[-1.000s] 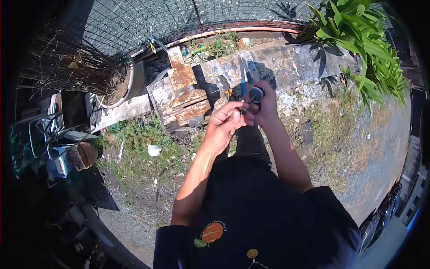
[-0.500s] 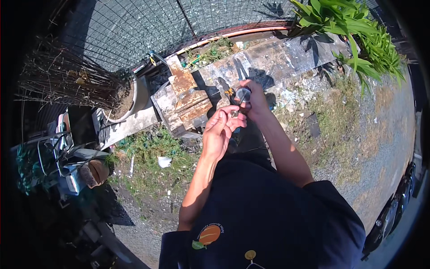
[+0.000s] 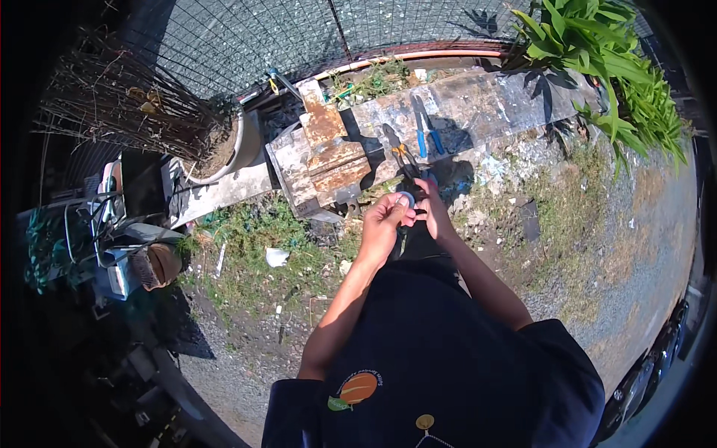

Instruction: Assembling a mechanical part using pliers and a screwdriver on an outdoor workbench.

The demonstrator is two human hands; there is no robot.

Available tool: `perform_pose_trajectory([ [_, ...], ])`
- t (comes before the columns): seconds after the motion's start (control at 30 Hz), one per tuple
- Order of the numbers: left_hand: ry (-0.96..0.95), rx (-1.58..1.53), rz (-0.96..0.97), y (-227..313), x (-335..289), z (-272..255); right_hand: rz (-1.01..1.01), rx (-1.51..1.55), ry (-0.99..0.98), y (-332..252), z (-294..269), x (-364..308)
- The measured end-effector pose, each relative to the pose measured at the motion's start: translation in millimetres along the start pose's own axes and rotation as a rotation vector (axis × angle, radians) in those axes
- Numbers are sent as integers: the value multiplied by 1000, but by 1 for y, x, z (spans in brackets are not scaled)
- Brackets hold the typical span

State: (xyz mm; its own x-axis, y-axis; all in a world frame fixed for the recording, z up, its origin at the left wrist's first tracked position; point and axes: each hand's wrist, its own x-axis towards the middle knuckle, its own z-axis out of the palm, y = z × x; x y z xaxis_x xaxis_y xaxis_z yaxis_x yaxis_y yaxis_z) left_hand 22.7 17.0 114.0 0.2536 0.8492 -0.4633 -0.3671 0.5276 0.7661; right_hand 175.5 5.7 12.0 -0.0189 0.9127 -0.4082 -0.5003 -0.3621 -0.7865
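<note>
Close together in front of my body, both hands work on a small round grey piece (image 3: 408, 198), mostly covered by fingers. My left hand (image 3: 384, 222) pinches it with the thumb on top. From the other side, my right hand (image 3: 435, 212) has its fingers closed around it. What kind of piece it is cannot be made out. Just beyond the hands, pliers with orange-and-black handles (image 3: 402, 151) lie on the worn bench (image 3: 474, 104). Beside them are blue-handled pliers (image 3: 427, 134). A rusty metal vise (image 3: 334, 166) sits to the left of these tools.
A pot (image 3: 240, 153) of dry stems stands left of the bench. Leafy plants (image 3: 597, 56) overhang its right end, and a wire fence (image 3: 276, 37) runs behind. Patchy grass and gravel (image 3: 567, 246) surround me, with a white scrap (image 3: 276, 257) at left.
Both hands have come nearer to my body and closer together. My left fingers are now on the round piece that my right hand held up. The blue-handled pliers are uncovered.
</note>
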Motion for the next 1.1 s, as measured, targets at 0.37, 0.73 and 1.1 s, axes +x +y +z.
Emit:
perform_pose_trajectory([
  [0.37, 94, -150, -95, -3, 10, -32, -274, -765, -325, -17, 0, 2],
  [0.73, 492, -559, -206, -93, 54, -148, -19, -1148, -144, -77, -11, -17],
  [1.1, 628, -1406, -324, -269, 149, -206, 201, -1291, -157, -120, -20, 5],
])
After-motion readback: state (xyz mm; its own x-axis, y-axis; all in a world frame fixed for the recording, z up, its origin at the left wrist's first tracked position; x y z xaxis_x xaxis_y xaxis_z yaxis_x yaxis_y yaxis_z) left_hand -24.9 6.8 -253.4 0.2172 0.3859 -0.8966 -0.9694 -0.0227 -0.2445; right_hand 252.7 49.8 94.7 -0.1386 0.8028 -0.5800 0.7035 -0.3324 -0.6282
